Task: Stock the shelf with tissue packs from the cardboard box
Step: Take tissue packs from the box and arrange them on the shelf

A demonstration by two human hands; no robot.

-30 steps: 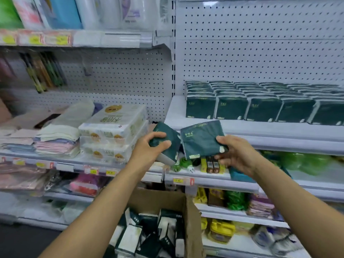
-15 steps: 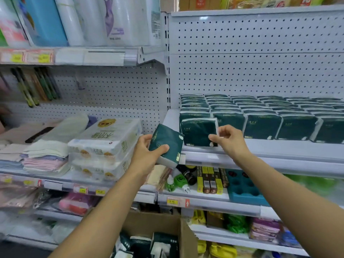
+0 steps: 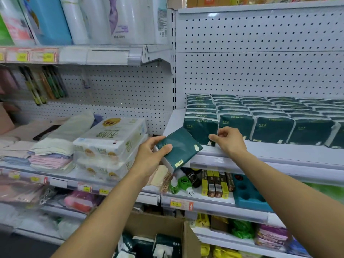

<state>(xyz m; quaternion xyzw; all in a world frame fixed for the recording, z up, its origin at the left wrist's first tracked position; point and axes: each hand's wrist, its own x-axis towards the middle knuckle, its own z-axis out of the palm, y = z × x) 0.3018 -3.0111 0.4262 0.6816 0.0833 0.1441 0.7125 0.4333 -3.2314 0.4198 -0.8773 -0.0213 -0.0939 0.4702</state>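
Landmark: shelf (image 3: 260, 151), white, carrying rows of dark green packs.
Left hand (image 3: 149, 155): gripping one pack (image 3: 178, 148), thumb lying on its green face, fingers curling behind; holding it tilted, just in front of the shelf's left front edge, not yet resting on it.
Right hand (image 3: 229, 140): pinching the lower right corner of the front-left pack (image 3: 200, 130) standing on the shelf, fingers bent, apparently squaring it into the row.
Rows (image 3: 279, 116): filling the shelf from the back panel to near the front lip, packs standing upright and touching side by side.
Box (image 3: 167, 229): sitting below the shelf, open, more packs lying loose inside.
Handling: probably light and soft, film wrap likely a little slippery; squeezing hard likely denting it.
Grip advice: taking hold across the two broad faces, near the middle, not by the thin sealed ends.
Step, as a judgement: finishing one placement, keeping the next pack ready beside it.
Risk: knocking the front row over while sliding the pack in.
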